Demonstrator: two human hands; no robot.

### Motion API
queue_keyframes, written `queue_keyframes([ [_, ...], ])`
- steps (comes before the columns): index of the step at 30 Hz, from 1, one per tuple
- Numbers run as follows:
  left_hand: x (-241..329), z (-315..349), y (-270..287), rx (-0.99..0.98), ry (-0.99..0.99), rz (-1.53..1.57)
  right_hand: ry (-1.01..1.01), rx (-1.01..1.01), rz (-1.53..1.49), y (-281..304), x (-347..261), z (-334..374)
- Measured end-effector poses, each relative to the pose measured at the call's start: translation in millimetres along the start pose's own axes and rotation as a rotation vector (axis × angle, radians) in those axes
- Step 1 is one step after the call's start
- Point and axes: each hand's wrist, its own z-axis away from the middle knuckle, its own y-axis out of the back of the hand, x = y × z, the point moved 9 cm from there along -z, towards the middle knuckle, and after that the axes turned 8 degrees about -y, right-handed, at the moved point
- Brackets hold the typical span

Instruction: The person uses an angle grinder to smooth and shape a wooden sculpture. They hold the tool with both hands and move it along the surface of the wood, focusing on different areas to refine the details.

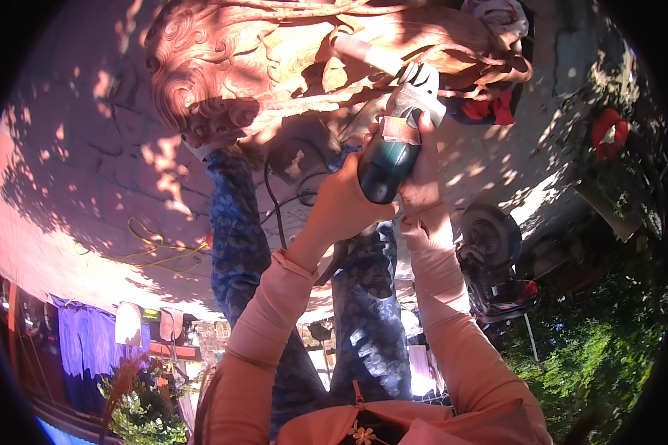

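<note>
Both of my hands hold an angle grinder (393,159) with a dark green and black body and a silver head. My left hand (341,200) is closed around the left side of the body, near its rear end. Along the right side, my right hand (423,170) grips it closer to the head. From the head a pale, roller-like piece (367,53) reaches up and left over a reddish-brown wood carving (289,59). Curls and flowing grooves cover the carving. Whether the roller touches the wood, I cannot tell.
A black cord (271,200) loops over the ground by my blue patterned trouser legs (237,215). Farther left lies a yellow cord (159,245). On the right are a wheel (490,233) and a red ring-shaped item (610,133). Red cloth (501,110) shows by the carving.
</note>
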Motion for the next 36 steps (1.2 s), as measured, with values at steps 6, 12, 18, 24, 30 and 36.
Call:
queue_keyframes([
  [6,3,14,-26,-0.113,-0.015,0.015,0.131,0.088,-0.026,4,1,40],
  [12,25,34,-27,-0.149,-0.045,-0.105,0.22,-0.201,-0.293,-10,12,66],
  [18,17,42,-13,-0.414,0.022,0.153,0.365,-0.262,-0.146,-37,25,77],
  [24,16,59,27,-0.402,0.249,0.538,0.279,0.004,0.267,-92,13,57],
  [30,68,51,102,0.218,-0.11,-0.333,0.571,0.524,0.722,-159,-12,36],
  [36,80,6,135,0.06,-0.1,-0.002,0.541,0.488,0.653,-175,-32,7],
])
